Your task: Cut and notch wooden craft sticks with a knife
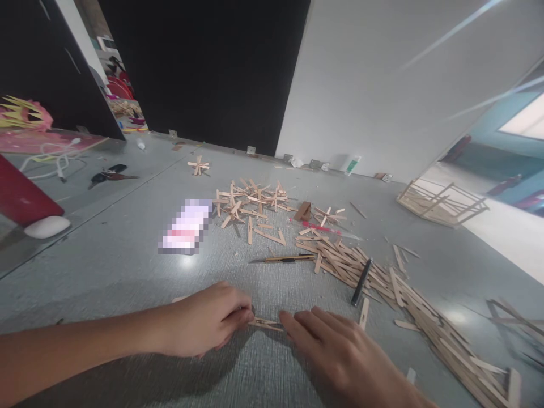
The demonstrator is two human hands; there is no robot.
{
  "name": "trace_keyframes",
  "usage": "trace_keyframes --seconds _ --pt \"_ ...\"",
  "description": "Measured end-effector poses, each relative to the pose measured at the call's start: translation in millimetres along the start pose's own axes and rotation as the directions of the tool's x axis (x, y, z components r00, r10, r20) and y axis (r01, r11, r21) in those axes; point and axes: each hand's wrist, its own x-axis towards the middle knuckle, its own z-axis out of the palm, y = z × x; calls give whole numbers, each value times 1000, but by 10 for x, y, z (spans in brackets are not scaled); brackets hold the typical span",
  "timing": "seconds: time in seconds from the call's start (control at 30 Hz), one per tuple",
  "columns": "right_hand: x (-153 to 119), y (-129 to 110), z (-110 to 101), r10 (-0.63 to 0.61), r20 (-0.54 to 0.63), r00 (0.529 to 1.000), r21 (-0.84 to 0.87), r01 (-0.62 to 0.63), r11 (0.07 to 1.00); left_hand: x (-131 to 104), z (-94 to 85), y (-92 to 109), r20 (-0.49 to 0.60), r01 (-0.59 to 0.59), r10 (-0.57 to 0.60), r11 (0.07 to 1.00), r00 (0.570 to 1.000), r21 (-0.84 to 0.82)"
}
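Note:
A small piece made of thin wooden sticks (pixel 267 323) lies low in the middle of the head view, between the two hands. My left hand (pixel 216 318) is closed in a pinch on its left end, with thumb and index finger together. At the right end, my right hand (pixel 329 340) rests palm down with its fingers stretched out, the index fingertip beside the sticks. Part of another pale stick shows behind my left wrist.
Loose sticks (pixel 340 262) spread from centre to lower right, with a black pen (pixel 361 282) on them. A craft knife (pixel 289 258), a phone (pixel 187 226), joined stick pieces (pixel 250 198), keys (pixel 111 174) and a white mouse (pixel 47 226) lie around. Panels stand behind.

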Motion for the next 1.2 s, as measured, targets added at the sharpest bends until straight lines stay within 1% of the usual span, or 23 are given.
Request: trace_keyframes --seconds 0.1,0.17,0.3,0.4,0.53,0.77,0.93,1.13,1.2 --pt "-10 -34 -4 -25 -44 999 -136 19 990 -7 -8 16 -2 -27 27 1000 1000 11" --pt "-19 -57 3 -17 -45 999 -185 9 983 -11 -17 37 -8 -58 58 998 998 15" --pt "-44 -75 38 -1 -12 1000 -175 -1 985 -10 -32 71 -10 -93 93 995 996 38" --pt "-66 -72 63 14 18 1000 -169 -11 986 -8 -35 77 0 -82 82 996 997 41" --pt "-84 -91 69 21 39 999 -204 -12 979 -14 -36 67 18 -55 55 998 998 4" --pt "-86 -185 53 38 -7 999 -303 -39 952 1 -24 6 9 -63 63 997 998 -37" --pt "-96 -208 56 51 -21 998 -339 -55 939 -1 -25 11 16 -56 56 998 998 -28" --pt "-74 -240 56 47 -19 999 -375 -51 926 -15 -22 26 5 -82 82 996 997 -28" --pt "-66 -251 61 24 -25 999 -392 -32 919 -14 -22 25 0 -84 85 996 996 -34"
